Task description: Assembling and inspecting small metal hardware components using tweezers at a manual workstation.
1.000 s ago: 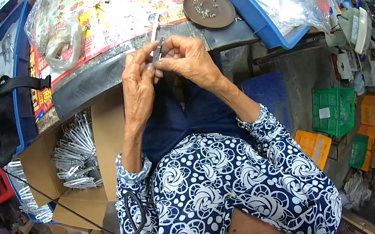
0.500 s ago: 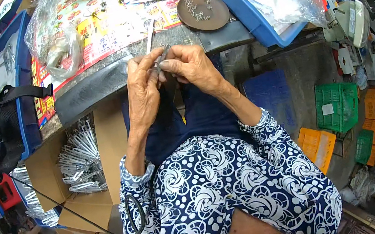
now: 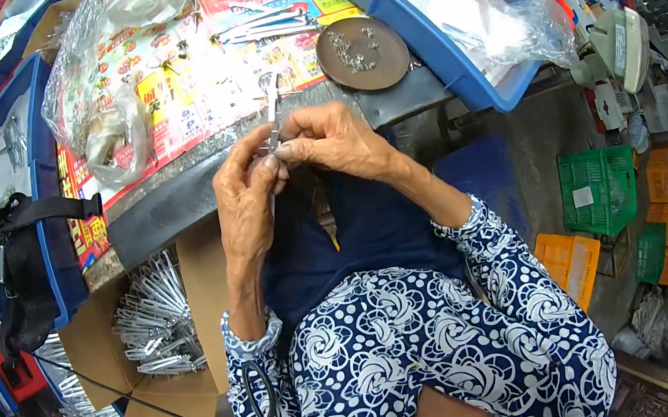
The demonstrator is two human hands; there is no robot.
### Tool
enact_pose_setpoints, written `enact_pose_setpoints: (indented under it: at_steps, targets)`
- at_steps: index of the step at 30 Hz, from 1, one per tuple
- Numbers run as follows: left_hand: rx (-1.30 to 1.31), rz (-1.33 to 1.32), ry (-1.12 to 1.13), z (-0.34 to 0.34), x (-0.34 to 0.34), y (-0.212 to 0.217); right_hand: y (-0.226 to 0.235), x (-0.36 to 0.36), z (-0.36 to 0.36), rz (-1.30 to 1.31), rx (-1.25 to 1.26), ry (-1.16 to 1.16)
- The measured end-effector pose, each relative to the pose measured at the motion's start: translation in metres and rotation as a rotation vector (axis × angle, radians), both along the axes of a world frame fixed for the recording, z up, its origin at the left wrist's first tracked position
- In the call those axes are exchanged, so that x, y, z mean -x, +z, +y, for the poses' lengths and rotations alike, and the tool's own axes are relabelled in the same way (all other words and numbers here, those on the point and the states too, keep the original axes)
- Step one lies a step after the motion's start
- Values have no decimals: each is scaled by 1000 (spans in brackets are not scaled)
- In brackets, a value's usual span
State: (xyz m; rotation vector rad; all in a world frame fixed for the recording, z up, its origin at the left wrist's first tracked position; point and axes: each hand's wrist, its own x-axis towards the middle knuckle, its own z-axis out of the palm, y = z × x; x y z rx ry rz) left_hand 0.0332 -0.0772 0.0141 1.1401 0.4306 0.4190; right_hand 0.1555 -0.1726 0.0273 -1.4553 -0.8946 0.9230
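Note:
My left hand (image 3: pixel 242 196) is closed on a slim silvery metal strip (image 3: pixel 273 108), which stands up out of the fingers toward the table. My right hand (image 3: pixel 339 145) pinches at the same strip, low down, with its thumb close to my left thumb. Fingers cover the strip's lower part, and any small part between the fingertips is too small to make out. Both hands are over my lap at the table's padded front edge (image 3: pixel 164 204). Just beyond the right hand, a round brown dish (image 3: pixel 389 65) holds small metal bits.
Several similar strips (image 3: pixel 266 24) lie on printed paper (image 3: pixel 189 95). Blue trays flank the work area, at right (image 3: pixel 502 94) and left (image 3: pixel 53 213). A black strap (image 3: pixel 49 212) hangs over the left one. Below, a cardboard box (image 3: pixel 206 293) holds many metal pieces (image 3: pixel 153 321).
Both hands have drawn together around the strip and sit slightly lower. A dark grey piece that stuck up between the right fingers no longer shows. The whole view has shifted a little.

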Motion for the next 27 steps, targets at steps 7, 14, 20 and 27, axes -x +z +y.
enact_pose_setpoints:
  at_steps: [7, 14, 20, 27]
  targets:
    - [138, -69, 75, 13, 8, 1, 15, -59, 31, -671, 26, -127]
    - [146, -98, 102, 22, 23, -1, 17, -131, 46, -774, -81, -392]
    - [144, -94, 105, 20, 18, -2, 32, -154, 29, -671, 48, -412]
    - [-4, -27, 104, 32, 13, 3, 19, -156, 37, -907, 77, -289]
